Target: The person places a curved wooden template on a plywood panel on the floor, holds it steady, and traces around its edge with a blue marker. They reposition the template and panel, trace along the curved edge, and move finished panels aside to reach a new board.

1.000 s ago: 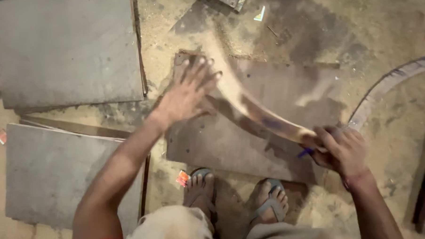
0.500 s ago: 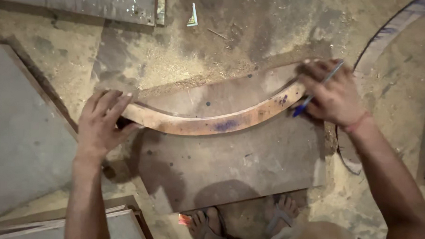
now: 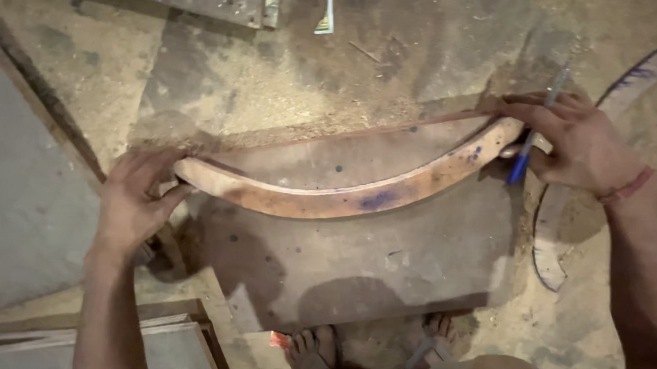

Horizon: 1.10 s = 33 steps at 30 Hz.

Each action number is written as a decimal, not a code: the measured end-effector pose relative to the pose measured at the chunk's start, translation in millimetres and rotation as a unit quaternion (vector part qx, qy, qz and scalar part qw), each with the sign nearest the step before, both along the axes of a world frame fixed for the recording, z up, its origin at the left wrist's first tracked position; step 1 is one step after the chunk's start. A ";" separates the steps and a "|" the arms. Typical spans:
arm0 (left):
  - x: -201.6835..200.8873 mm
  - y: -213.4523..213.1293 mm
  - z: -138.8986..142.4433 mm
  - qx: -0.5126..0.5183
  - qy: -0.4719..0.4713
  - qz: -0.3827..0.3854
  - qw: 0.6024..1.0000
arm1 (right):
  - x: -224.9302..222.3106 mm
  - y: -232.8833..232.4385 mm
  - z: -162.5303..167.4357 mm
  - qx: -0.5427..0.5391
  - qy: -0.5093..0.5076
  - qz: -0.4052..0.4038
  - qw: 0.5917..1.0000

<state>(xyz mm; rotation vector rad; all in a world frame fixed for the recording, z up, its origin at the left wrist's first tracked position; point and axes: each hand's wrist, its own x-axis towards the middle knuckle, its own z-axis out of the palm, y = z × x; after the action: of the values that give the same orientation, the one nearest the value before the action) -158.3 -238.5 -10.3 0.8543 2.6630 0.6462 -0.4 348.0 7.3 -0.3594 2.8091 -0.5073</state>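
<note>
I see my left hand with fingers curled onto one end of the curved wooden strip lying on the flat board, while my right hand presses the other end, fingers pinching a blue pen.

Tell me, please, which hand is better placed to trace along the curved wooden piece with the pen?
Probably the right hand: it already holds the blue pen at one end of the curved wooden piece. The left hand grips the other end on the board.
</note>
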 end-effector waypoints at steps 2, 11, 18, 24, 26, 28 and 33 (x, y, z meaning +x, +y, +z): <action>1.0 -7.3 -2.2 0.021 -0.040 0.043 0.998 | -0.2 3.9 -4.7 0.016 -0.016 -0.003 1.000; -15.6 -29.7 -23.5 0.053 -0.048 -0.031 0.997 | 15.9 10.5 -64.4 -0.176 -0.131 -0.135 0.966; -19.2 -33.0 -38.2 0.104 -0.125 -0.009 0.987 | 16.5 28.1 -92.6 -0.180 -0.156 -0.160 0.958; -18.6 -28.7 -32.3 0.038 -0.161 0.016 0.986 | 13.9 26.1 -98.9 -0.183 -0.163 -0.173 0.954; -20.7 -25.4 -25.9 0.037 -0.137 -0.012 0.990 | 19.3 31.0 -92.8 -0.186 -0.164 -0.175 0.953; -20.9 -21.0 -18.6 0.019 -0.178 -0.003 0.984 | 22.1 32.9 -90.9 -0.189 -0.161 -0.180 0.952; -17.4 -8.1 -1.6 -0.052 -0.167 -0.002 0.985 | 18.4 29.8 -76.3 -0.177 -0.161 -0.197 0.951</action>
<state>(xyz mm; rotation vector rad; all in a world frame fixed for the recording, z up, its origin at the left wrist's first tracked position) -175.7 -246.6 -11.9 0.6570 2.3695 0.5845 18.0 377.8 -69.0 0.2153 2.4618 -1.0590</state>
